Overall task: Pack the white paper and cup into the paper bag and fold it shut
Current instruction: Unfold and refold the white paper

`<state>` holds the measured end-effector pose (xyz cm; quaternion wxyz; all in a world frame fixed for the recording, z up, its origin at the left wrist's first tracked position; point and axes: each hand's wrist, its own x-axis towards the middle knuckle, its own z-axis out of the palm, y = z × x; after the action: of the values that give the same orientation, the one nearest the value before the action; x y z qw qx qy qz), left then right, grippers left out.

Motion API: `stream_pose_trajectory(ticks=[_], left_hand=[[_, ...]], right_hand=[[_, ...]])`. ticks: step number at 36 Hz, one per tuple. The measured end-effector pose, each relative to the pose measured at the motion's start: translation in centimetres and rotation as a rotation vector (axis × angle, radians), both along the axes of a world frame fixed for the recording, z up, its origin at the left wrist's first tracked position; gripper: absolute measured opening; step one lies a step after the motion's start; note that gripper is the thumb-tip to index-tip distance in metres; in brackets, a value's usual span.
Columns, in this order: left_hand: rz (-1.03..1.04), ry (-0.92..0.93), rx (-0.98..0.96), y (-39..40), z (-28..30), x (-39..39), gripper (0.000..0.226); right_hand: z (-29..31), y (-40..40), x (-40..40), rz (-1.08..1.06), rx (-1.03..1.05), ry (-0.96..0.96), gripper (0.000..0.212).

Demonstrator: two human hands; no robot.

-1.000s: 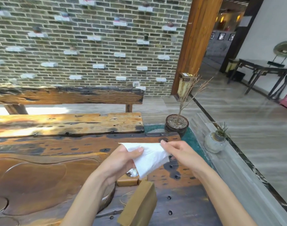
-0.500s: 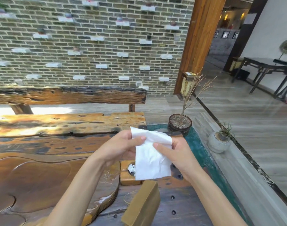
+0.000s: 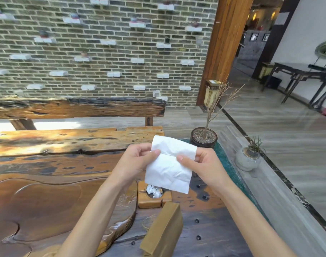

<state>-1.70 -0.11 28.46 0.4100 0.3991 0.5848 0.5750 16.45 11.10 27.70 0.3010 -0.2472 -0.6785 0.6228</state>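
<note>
A: White paper (image 3: 169, 164), centre of frame: a creased sheet held upright above the wooden table (image 3: 47, 191). The left hand (image 3: 136, 160) pinches its upper left edge between thumb and fingers; the right hand (image 3: 203, 164) pinches the upper right edge likewise. Both hands are closed on the sheet alone.

B: And the step in hand?

A: Probably folding or flattening the sheet. It is best kept taut, corners matched, and made narrow enough for the paper bag (image 3: 164, 232), which stands at lower centre, its mouth not visible.

B: The cup?

A: No cup can be identified. Directly below the sheet, a small wooden holder (image 3: 153, 199) contains crumpled foil or paper.

B: Obstacles?

A: A potted twig (image 3: 204, 140) stands just beyond the right hand; a small grey planter (image 3: 248, 158) lies further right.
</note>
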Motion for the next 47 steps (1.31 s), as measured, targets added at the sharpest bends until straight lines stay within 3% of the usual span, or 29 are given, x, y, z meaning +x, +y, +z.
stream_pose_trajectory(ticks=[21, 39, 47], left_hand=[[0.059, -0.005, -0.016, -1.5, 1.4, -1.0, 0.025], [0.004, 0.016, 0.049, -0.4, 2.3, -0.4, 0.026], [0.001, 0.060, 0.076, -0.1, 2.2, -0.3, 0.024]], right_hand=[[1.6, 0.6, 0.6, 0.083, 0.004, 0.043, 0.029], [2.9, 0.7, 1.5, 0.022, 0.060, 0.129, 0.027], [2.9, 1.1, 1.7, -0.055, 0.153, 0.059, 0.035]])
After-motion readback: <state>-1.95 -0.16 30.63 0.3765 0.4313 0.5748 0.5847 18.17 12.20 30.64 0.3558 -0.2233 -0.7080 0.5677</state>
